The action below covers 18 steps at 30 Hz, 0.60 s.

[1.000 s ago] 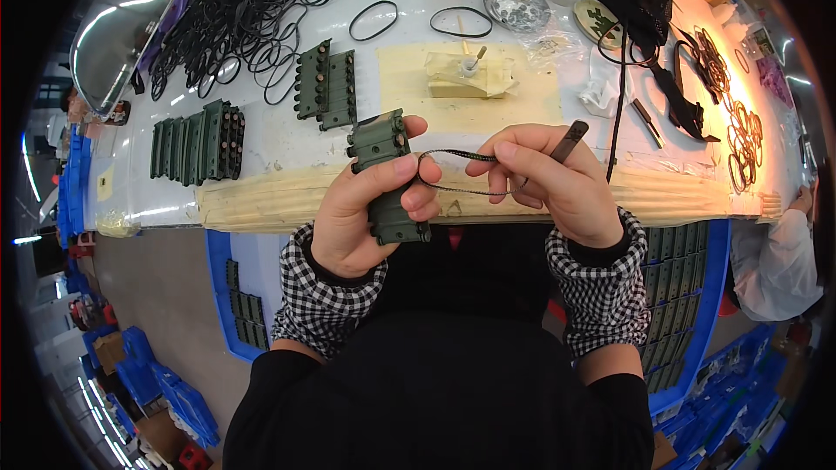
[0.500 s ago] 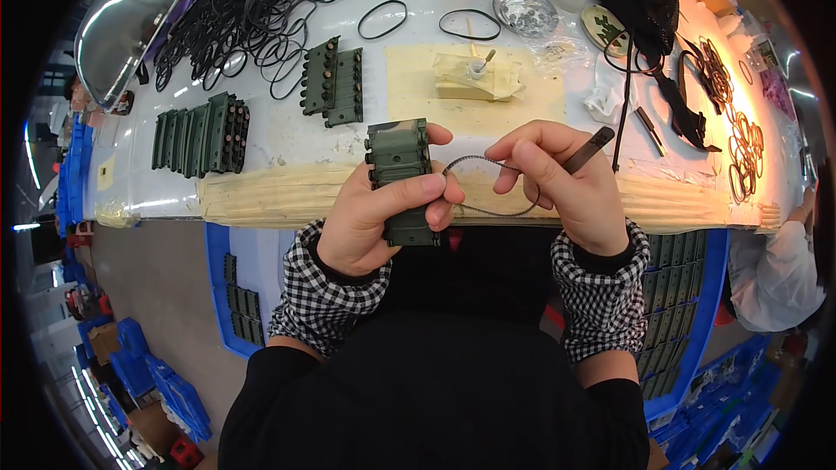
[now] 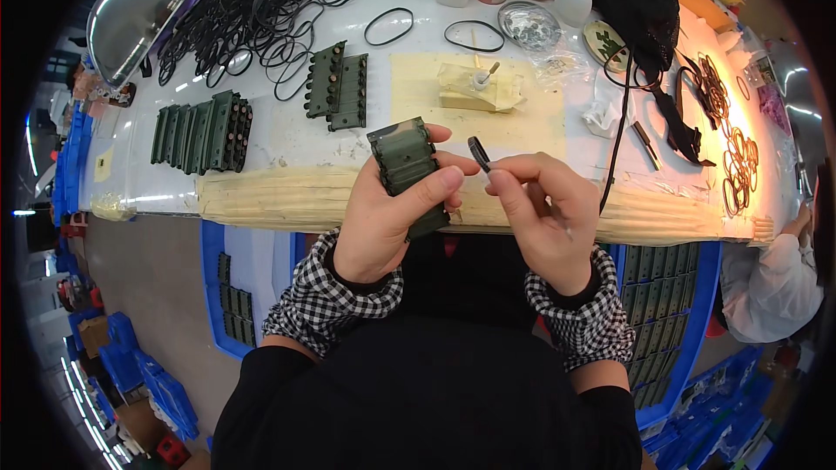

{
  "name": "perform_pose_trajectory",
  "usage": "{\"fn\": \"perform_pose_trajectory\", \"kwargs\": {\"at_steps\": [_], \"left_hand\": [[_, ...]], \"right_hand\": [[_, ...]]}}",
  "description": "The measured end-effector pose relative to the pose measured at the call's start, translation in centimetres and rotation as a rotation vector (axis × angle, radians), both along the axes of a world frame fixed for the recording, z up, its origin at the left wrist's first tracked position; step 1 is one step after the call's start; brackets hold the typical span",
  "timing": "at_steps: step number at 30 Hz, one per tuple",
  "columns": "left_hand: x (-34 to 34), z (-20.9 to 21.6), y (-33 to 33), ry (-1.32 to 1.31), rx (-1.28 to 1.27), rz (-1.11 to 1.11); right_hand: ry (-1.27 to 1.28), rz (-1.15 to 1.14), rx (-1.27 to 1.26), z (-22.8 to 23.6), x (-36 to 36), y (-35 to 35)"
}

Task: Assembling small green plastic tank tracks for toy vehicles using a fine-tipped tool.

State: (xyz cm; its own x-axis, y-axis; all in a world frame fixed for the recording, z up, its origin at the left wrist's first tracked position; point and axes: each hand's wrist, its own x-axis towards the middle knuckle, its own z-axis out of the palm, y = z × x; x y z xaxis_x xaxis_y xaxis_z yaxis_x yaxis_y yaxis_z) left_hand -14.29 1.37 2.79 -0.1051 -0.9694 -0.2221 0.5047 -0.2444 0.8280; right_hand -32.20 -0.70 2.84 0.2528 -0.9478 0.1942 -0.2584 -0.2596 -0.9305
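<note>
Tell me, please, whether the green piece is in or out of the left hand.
In the left hand: thumb across the green piece, fingers showing past its right edge.

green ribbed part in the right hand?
No, the left hand holds the green ribbed part, while the right hand pinches a small dark item.

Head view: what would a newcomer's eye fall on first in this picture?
Probably the big tangle of black loops at the upper left of the white table, beside a shiny domed object. At the center, the left hand holds a green ridged part and the right hand pinches a small dark piece. Orange-lit loops cluster toward the table's right end.
</note>
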Motion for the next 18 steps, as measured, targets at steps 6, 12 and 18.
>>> {"fn": "perform_pose_trajectory", "kwargs": {"at_steps": [6, 12, 18], "left_hand": [[0.0, -0.6, -0.1, -0.001, -0.049, -0.011], [-0.2, -1.0, -0.3, -0.007, -0.033, -0.041], [-0.4, -1.1, -0.6, -0.051, 0.015, -0.031]], "right_hand": [[0.029, 0.064, -0.445, -0.8, 0.6, 0.0], [0.056, 0.109, -0.424, -1.5, 0.8, -0.1], [-0.009, 0.027, -0.438, -1.8, 1.1, 0.0]]}}
